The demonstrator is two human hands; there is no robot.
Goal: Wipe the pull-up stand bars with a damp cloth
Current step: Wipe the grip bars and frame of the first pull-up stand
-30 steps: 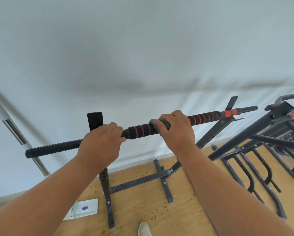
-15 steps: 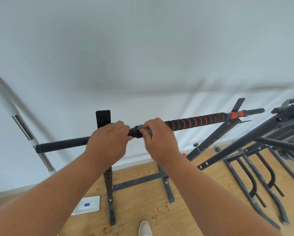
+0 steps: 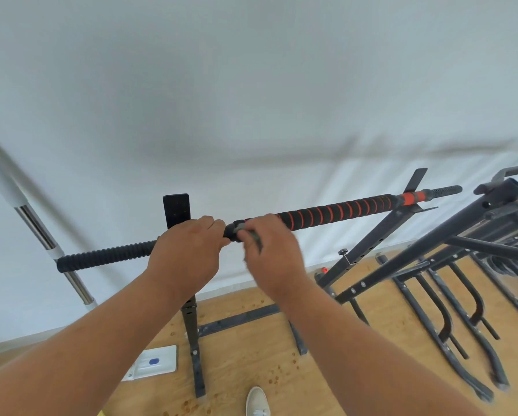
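Observation:
The pull-up bar (image 3: 342, 213) runs across the view, padded black with orange stripes on its right half and ribbed black on the left. My left hand (image 3: 188, 253) grips the bar near its middle, beside the black upright post (image 3: 176, 210). Right next to it, my right hand (image 3: 271, 253) holds a grey-green cloth (image 3: 248, 234) wrapped on the bar at the left end of the striped foam. Most of the cloth is hidden under my fingers.
The stand's black base frame (image 3: 236, 321) rests on the wooden floor below. More black exercise frames (image 3: 462, 265) crowd the right side. A chrome and white pole (image 3: 38, 229) leans at the left. A white tray (image 3: 152, 363) and my shoe (image 3: 257, 402) are on the floor.
My right hand slid the cloth leftward along the striped foam, from mid-bar to right beside my left hand. My left hand kept its grip.

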